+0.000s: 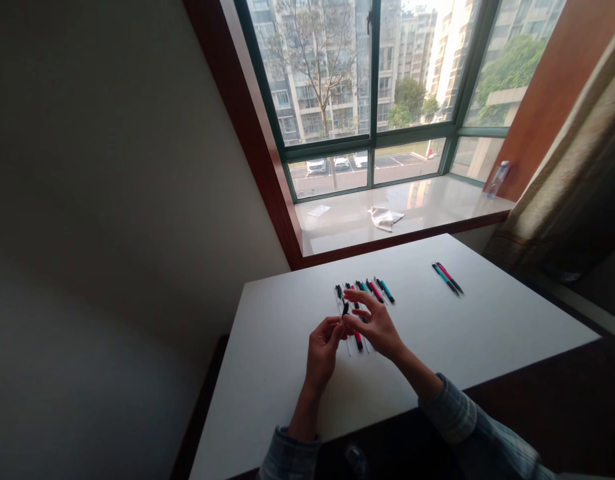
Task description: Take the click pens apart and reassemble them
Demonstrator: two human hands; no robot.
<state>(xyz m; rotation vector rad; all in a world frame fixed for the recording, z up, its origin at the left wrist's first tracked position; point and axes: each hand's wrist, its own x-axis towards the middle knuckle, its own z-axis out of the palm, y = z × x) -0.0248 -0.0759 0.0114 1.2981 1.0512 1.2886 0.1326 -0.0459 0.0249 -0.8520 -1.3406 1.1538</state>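
Over the middle of the white table [282, 373], my left hand [323, 350] is closed, its thumb and fingers pinching a small black pen part [345, 309]. My right hand [380, 327] is close against it on the right, thumb near the pen part and the other fingers spread and curved above. Beneath and behind both hands lie pen pieces in rows: black clips, thin white refills, and red and teal barrels. A teal barrel [387, 291] shows at the right end of the row, beside a red barrel [376, 291]. My hands cover some pieces.
Two whole-looking pens, a teal pen [446, 279] and a red pen [449, 275], lie together toward the table's right. A windowsill [337, 233] beyond the table carries a crumpled cloth [386, 218] and a clear bottle [497, 180]. A wall [137, 200] rises at left; a curtain [562, 147] hangs at right.
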